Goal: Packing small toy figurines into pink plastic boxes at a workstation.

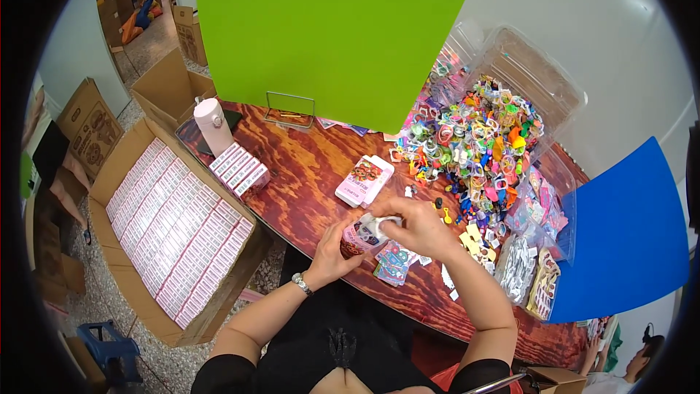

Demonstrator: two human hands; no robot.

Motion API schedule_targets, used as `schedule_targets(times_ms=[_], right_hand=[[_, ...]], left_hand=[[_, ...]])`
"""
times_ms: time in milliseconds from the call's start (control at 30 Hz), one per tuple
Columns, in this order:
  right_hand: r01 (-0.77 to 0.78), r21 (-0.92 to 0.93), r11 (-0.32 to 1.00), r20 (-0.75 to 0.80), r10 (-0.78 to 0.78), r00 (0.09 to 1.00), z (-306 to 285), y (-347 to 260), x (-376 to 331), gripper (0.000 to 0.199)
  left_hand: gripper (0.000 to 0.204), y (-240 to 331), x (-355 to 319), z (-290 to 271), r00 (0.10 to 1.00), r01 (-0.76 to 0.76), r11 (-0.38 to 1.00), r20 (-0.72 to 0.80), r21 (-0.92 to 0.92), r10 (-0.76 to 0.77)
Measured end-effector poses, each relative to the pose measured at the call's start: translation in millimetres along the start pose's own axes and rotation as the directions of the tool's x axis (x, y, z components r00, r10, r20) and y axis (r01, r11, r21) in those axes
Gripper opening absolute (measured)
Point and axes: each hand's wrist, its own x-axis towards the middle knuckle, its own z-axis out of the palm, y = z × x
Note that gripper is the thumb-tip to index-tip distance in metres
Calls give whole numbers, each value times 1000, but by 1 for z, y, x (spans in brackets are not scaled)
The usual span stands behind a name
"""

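My left hand (332, 255) is wrapped around a small pink printed box (354, 242), its open top tilted toward my right hand. The fingers of my right hand (423, 230) are pinched together at the box's opening, around a small white piece (378, 226) that I cannot make out further. Just beyond the hands lies a stack of flat pink printed boxes (364, 179). Beside the held box, under my right wrist, is a spread of colorful small cards (394, 263).
A big heap of colorful plastic trinkets (481, 138) spills from a clear bin (569, 91) at the right. Near it lie bags of silvery packets (516, 270). A pink flask (211, 124) and finished-looking boxes (239, 168) stand at left, beside a carton (251, 244) packed with boxes.
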Motion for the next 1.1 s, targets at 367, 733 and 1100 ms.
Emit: schedule_targets(times_ms=[367,733,1100], right_hand=[[-119,-438,891,-89,89,992,34,7,-3,30],[-228,3,974,-272,220,937,-17,40,-36,17],[-403,-49,914,-405,351,844,-7,120,-101,15]], left_hand=[[90,8,-7,-2,995,83,996,54,42,-85],[89,13,9,1,994,88,993,72,-82,-83],[88,18,9,9,992,-82,993,90,-88,89]])
